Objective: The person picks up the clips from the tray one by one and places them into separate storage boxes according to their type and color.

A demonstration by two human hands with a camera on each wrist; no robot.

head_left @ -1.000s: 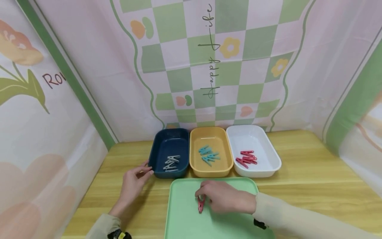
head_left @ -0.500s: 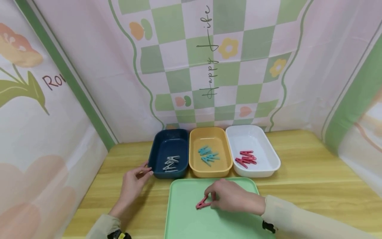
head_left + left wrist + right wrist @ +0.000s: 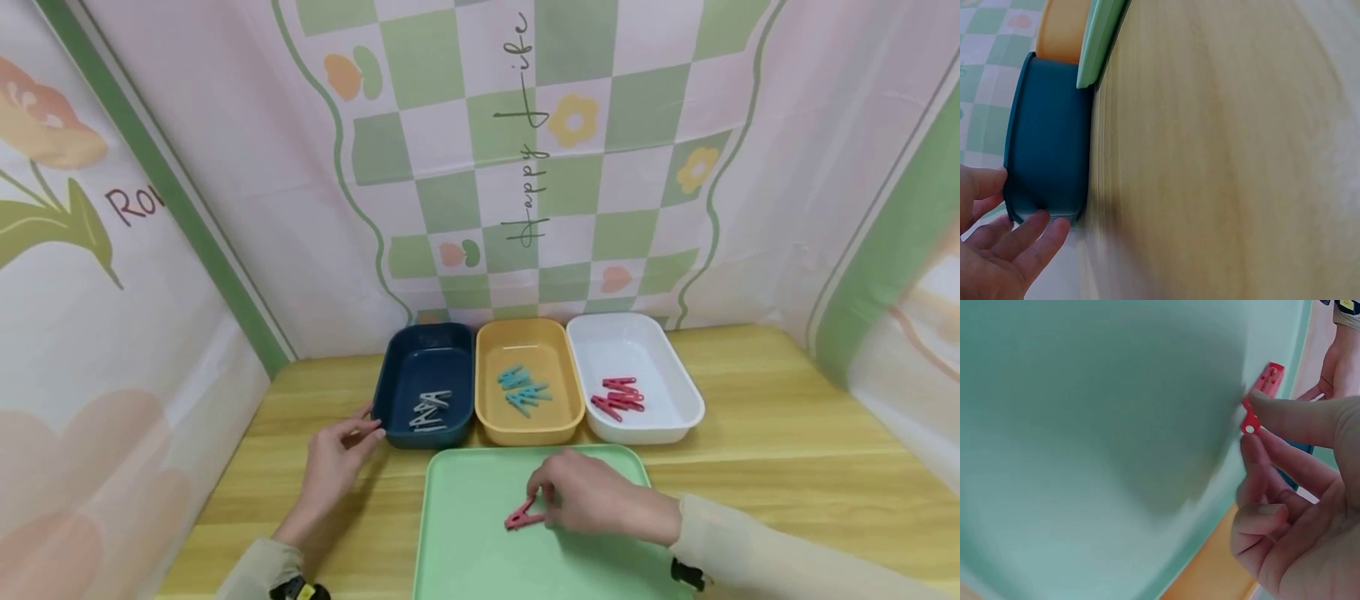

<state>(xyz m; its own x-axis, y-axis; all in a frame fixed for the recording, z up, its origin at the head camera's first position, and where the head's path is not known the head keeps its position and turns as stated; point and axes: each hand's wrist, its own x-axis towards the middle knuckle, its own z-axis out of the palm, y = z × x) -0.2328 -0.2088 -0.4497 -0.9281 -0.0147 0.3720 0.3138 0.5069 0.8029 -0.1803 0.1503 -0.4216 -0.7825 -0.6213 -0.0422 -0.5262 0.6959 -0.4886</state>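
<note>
My right hand (image 3: pixel 588 493) pinches a red clothespin (image 3: pixel 522 517) by its handle ends, thumb against fingers, low over the light green tray (image 3: pixel 480 568). The clothespin's nose points left in the head view. In the right wrist view the red clothespin (image 3: pixel 1266 381) shows between thumb and fingers; its far handle is partly hidden. My left hand (image 3: pixel 333 465) rests its fingertips at the near left corner of the navy dish (image 3: pixel 424 340). Straight, spread fingers of the left hand (image 3: pixel 1007 256) touch that dish's rim and outer wall in the left wrist view.
Grey clothespins (image 3: pixel 430 408) lie in the navy dish. Beside it a yellow dish (image 3: pixel 528 333) holds blue clothespins (image 3: pixel 525 387), and a white dish (image 3: pixel 637 333) holds red clothespins (image 3: pixel 619 400). A patterned cloth (image 3: pixel 502 192) hangs behind the wooden table (image 3: pixel 757 400).
My right hand has moved right across the green tray with the red clothespin, which has turned from pointing toward me to pointing left. The left hand keeps its place.
</note>
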